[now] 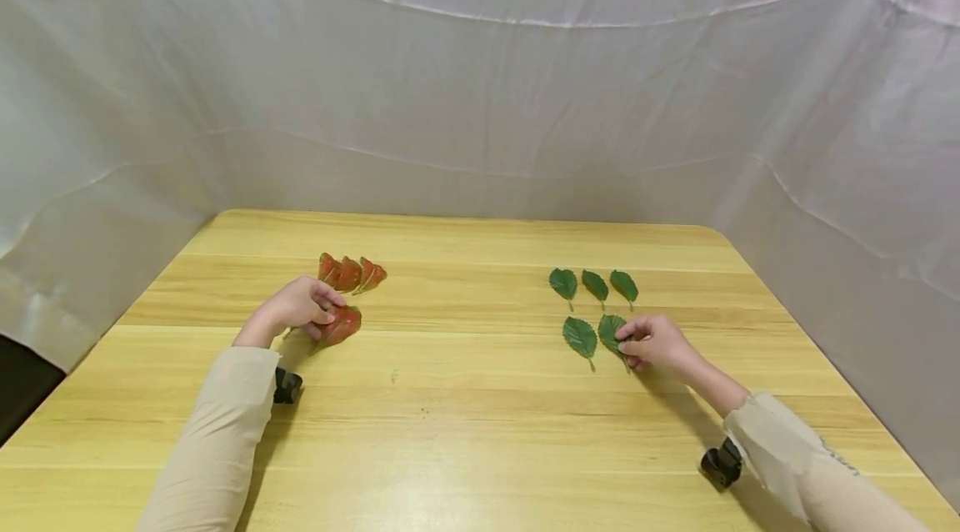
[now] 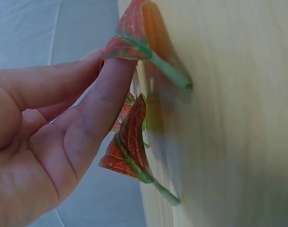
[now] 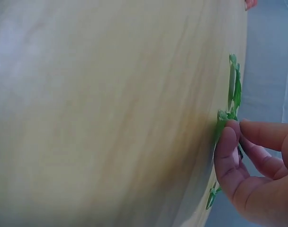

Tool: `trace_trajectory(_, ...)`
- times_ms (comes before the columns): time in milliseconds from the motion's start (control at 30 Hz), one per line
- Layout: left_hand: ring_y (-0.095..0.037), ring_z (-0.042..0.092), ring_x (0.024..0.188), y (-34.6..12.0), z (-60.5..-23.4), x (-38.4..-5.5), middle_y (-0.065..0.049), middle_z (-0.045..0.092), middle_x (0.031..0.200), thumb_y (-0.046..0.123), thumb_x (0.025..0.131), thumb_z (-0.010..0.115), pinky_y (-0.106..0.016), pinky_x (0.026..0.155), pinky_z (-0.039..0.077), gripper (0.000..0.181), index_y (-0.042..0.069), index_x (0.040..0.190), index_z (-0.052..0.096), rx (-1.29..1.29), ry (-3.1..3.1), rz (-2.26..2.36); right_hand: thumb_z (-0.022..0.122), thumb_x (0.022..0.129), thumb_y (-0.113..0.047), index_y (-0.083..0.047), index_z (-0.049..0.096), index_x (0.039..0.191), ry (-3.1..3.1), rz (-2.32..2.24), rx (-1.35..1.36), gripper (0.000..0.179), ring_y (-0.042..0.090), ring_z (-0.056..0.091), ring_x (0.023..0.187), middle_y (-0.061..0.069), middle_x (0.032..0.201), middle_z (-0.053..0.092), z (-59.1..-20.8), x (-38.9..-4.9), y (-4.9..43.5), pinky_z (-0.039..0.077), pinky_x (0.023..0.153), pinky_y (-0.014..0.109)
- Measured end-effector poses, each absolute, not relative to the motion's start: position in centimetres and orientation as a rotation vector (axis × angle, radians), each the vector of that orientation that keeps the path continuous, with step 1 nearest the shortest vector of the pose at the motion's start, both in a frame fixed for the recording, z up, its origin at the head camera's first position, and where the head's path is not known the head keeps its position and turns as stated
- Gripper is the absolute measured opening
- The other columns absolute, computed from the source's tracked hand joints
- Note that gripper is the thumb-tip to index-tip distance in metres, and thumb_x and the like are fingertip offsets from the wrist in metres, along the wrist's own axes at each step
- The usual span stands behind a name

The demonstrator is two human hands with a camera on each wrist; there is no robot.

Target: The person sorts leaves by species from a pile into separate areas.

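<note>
My left hand (image 1: 302, 304) pinches a red leaf (image 1: 345, 327) with green veins, low over the left half of the table. In the left wrist view that leaf's green stem slants down to the wood, and a second red leaf (image 2: 132, 142) stands just beside the fingers. Behind the hand, three red leaves (image 1: 349, 274) lie in a row. On the right, my right hand (image 1: 656, 343) holds a green leaf (image 1: 610, 327) between thumb and fingers, its lower part covered by them. Another green leaf (image 1: 580, 336) lies to its left.
Farther back on the right, a row of three green leaves (image 1: 595, 285) lies on the light wooden table (image 1: 450, 399). Pale cloth (image 1: 480, 98) hangs around the table's back and sides. Both wrists carry a small black camera (image 1: 722, 464).
</note>
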State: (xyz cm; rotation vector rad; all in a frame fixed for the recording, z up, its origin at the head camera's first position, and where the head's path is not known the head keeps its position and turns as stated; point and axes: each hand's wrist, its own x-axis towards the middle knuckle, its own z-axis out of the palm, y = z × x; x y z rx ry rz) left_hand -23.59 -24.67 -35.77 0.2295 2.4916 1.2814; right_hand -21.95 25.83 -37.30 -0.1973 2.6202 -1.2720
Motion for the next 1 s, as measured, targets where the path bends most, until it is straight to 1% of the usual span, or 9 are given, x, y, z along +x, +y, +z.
trace_trajectory(233, -0.015, 0.055, 0.067, -24.7, -35.6, -23.6, -0.016, 0.055, 0.089, -0.011, 0.082, 0.053, -0.036, 0.059, 0.052, 0.029, -0.02, 0.109, 0.048, 0.24, 2.454, 1.306, 0.058, 0.08, 0.007, 0.015, 0.056, 0.096, 2.625, -1.276, -0.178, 0.018, 0.017, 0.057, 0.057, 0.012, 0.076, 0.053, -37.4, -21.9, 25.8, 0.05, 0.051, 0.03)
trace_trajectory(367, -0.016, 0.056, 0.068, -24.7, -35.5, -23.6, -0.016, 0.057, 0.092, -0.008, 0.083, 0.053, -0.036, 0.06, 0.052, 0.028, -0.019, 0.109, 0.049, 0.236, 2.455, 1.304, 0.059, 0.08, 0.003, 0.014, 0.054, 0.101, 2.685, -1.222, -0.186, 0.024, 0.017, 0.057, 0.058, 0.022, 0.092, 0.052, -37.4, -21.9, 26.0, 0.05, 0.051, 0.03)
trace_trajectory(467, -0.017, 0.056, 0.068, -24.5, -35.4, -23.5, -0.017, 0.058, 0.096, -0.003, 0.085, 0.054, -0.036, 0.061, 0.052, 0.028, -0.017, 0.11, 0.05, 0.221, 2.462, 1.302, 0.06, 0.082, -0.002, 0.013, 0.053, 0.105, 2.723, -1.192, -0.195, 0.029, 0.018, 0.057, 0.059, 0.028, 0.103, 0.046, -37.3, -21.8, 26.0, 0.05, 0.052, 0.031)
trace_trajectory(533, -0.017, 0.055, 0.067, -24.4, -35.3, -23.5, -0.016, 0.059, 0.096, 0.002, 0.087, 0.055, -0.036, 0.062, 0.052, 0.03, -0.015, 0.111, 0.051, 0.209, 2.475, 1.294, 0.06, 0.083, -0.005, 0.013, 0.053, 0.108, 2.729, -1.197, -0.208, 0.031, 0.02, 0.056, 0.06, 0.028, 0.105, 0.046, -37.0, -21.7, 26.0, 0.049, 0.051, 0.032)
trace_trajectory(667, -0.019, 0.052, 0.07, -24.0, -34.9, -23.5, -0.012, 0.059, 0.093, 0.01, 0.088, 0.055, -0.035, 0.064, 0.05, 0.031, -0.012, 0.11, 0.054, 0.201, 2.555, 1.233, 0.06, 0.085, -0.01, 0.012, 0.052, 0.11, 2.758, -1.232, -0.269, 0.034, 0.023, 0.056, 0.067, 0.028, 0.106, 0.048, -36.1, -21.7, 25.9, 0.049, 0.053, 0.034)
trace_trajectory(767, -0.025, 0.055, 0.079, -23.5, -34.5, -23.4, -0.015, 0.06, 0.094, 0.013, 0.088, 0.055, -0.039, 0.069, 0.048, 0.029, -0.01, 0.105, 0.057, 0.242, 2.683, 1.126, 0.06, 0.085, -0.014, 0.011, 0.053, 0.109, 2.811, -1.229, -0.331, 0.035, 0.024, 0.055, 0.075, 0.025, 0.104, 0.052, -35.3, -21.7, 25.6, 0.05, 0.057, 0.034)
trace_trajectory(867, -0.033, 0.055, 0.089, -22.7, -33.8, -23.2, -0.02, 0.06, 0.098, 0.014, 0.088, 0.055, -0.043, 0.075, 0.046, 0.027, -0.01, 0.101, 0.059, 0.271, 2.827, 1.008, 0.061, 0.085, -0.016, 0.008, 0.056, 0.107, 2.874, -1.185, -0.384, 0.033, 0.024, 0.056, 0.079, 0.022, 0.101, 0.055, -34.7, -21.8, 24.9, 0.05, 0.06, 0.032)
trace_trajectory(933, -0.036, 0.054, 0.092, -22.0, -33.4, -22.9, -0.022, 0.06, 0.099, 0.015, 0.088, 0.055, -0.046, 0.078, 0.044, 0.027, -0.009, 0.1, 0.06, 0.271, 2.908, 0.941, 0.061, 0.085, -0.017, 0.005, 0.057, 0.106, 2.922, -1.143, -0.418, 0.03, 0.024, 0.055, 0.08, 0.018, 0.098, 0.058, -34.3, -21.7, 24.2, 0.049, 0.062, 0.031)
trace_trajectory(1000, -0.037, 0.054, 0.094, -21.0, -33.0, -22.6, -0.023, 0.059, 0.101, 0.015, 0.089, 0.054, -0.047, 0.079, 0.043, 0.027, -0.008, 0.102, 0.06, 0.268, 2.97, 0.897, 0.061, 0.085, -0.017, 0.003, 0.059, 0.105, 2.968, -1.104, -0.468, 0.029, 0.025, 0.055, 0.082, 0.016, 0.097, 0.059, -34.1, -21.6, 23.5, 0.048, 0.063, 0.032)
